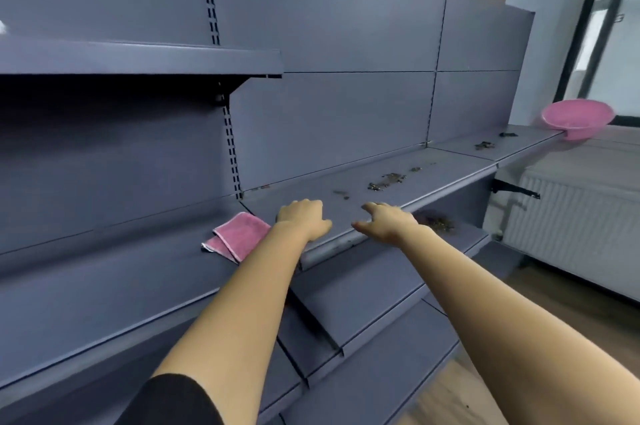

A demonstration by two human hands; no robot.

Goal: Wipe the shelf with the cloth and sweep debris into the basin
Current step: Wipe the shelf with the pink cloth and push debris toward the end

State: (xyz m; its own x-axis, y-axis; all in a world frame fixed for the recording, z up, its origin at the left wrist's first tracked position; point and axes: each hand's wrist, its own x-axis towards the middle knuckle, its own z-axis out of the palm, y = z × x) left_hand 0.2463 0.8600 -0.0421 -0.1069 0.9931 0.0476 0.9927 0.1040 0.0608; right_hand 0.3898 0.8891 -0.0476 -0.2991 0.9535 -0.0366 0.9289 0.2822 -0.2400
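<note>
Fingers first: on the left hand (pixel 303 218) they curl downward onto the grey shelf (pixel 446 179), knuckles up, thumb lying along the front edge, and whether anything is tucked under them I cannot tell. Over on the right hand (pixel 386 222), the fingers (pixel 372 207) are spread and loosely bent, reaching just above the shelf's front lip with nothing in their grasp, thumb pointing back toward the left hand.

Both bare forearms stretch in from the bottom of the view, a dark sleeve (pixel 173 400) showing at the left upper arm.

Just beside the left wrist, the folded pink cloth (pixel 239 236) lies flat on the neighbouring shelf section, partly hidden behind the forearm, no hand on it.

Ahead of the hands, dark crumbly debris (pixel 386 180) is scattered across the middle of the shelf, with more bits (pixel 485 145) further along to the right. Another patch (pixel 438 223) sits on the lower tier, just beyond the right hand.

Far down at the shelf's right end, the pink basin (pixel 577 118) perches tilted over the edge, well apart from both hands. Behind it stands a white ribbed radiator (pixel 571 224).
</note>
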